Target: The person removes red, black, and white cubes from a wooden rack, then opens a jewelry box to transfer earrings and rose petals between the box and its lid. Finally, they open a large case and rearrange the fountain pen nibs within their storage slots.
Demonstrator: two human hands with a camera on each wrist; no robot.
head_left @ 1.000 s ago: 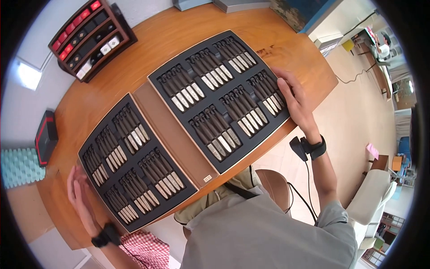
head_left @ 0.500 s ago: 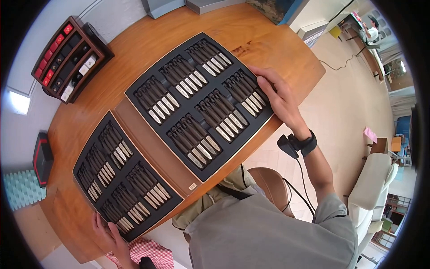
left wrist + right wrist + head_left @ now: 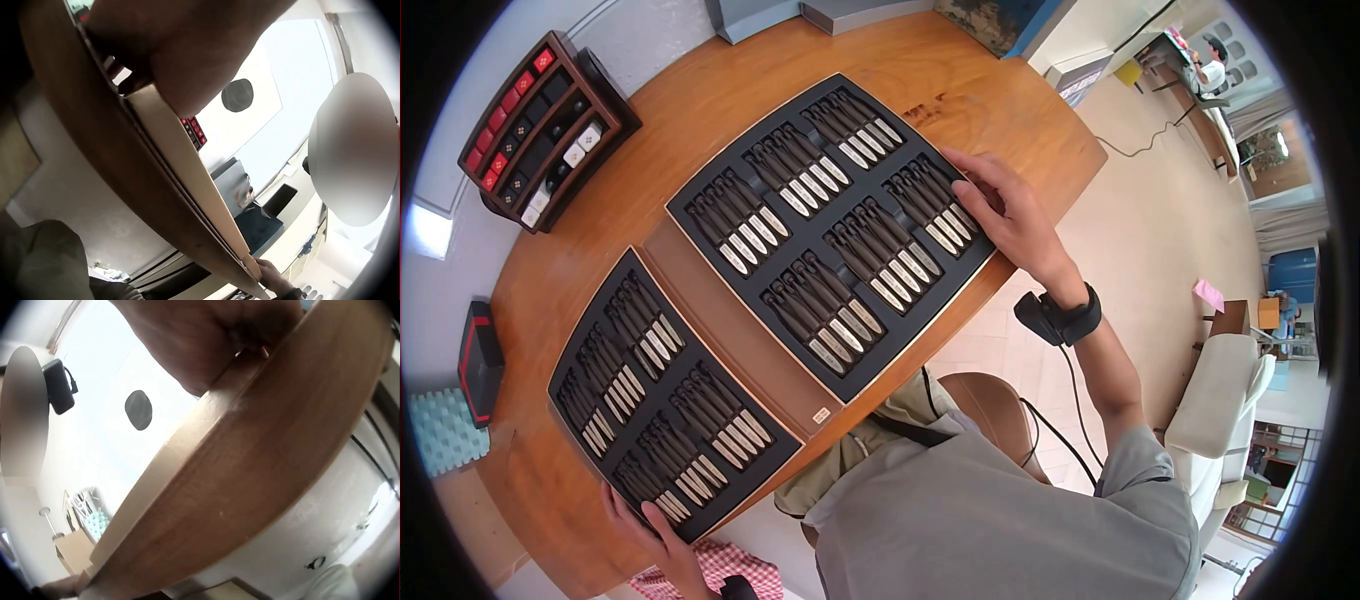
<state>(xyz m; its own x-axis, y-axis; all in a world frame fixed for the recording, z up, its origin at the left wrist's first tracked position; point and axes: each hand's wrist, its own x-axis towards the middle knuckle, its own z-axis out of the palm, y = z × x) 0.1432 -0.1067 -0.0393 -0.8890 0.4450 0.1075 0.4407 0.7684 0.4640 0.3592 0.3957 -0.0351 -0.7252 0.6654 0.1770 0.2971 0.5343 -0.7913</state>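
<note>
A large sample case [image 3: 655,235] lies unfolded on the wooden table, its two black-lined panels joined by a brown spine. Rows of slim dark-brown sticks with silvery, blade-like ends [image 3: 745,250] fill the compartments of both panels. My right hand [image 3: 1015,220] grips the right corner, thumb along the near edge and fingers at the far edge. At the lower-left corner my left hand [image 3: 655,540] holds the left panel between thumb and fingers. The case's pale side wall [image 3: 187,165] runs just above the table edge in the left wrist view; some fingertips are hidden there.
The table [image 3: 1020,110] has a curved near edge. A brown rack [image 3: 550,140] of red, black and white pieces stands at the back left. Beside it along the wall are a black-and-red box [image 3: 480,350] and a turquoise bumpy pad [image 3: 445,430]. A checkered cloth [image 3: 740,570] hangs below.
My left hand has come from beside the left panel round to its lower-left corner and taken hold there. The right hand stays at the right corner. The head view has turned slightly.
</note>
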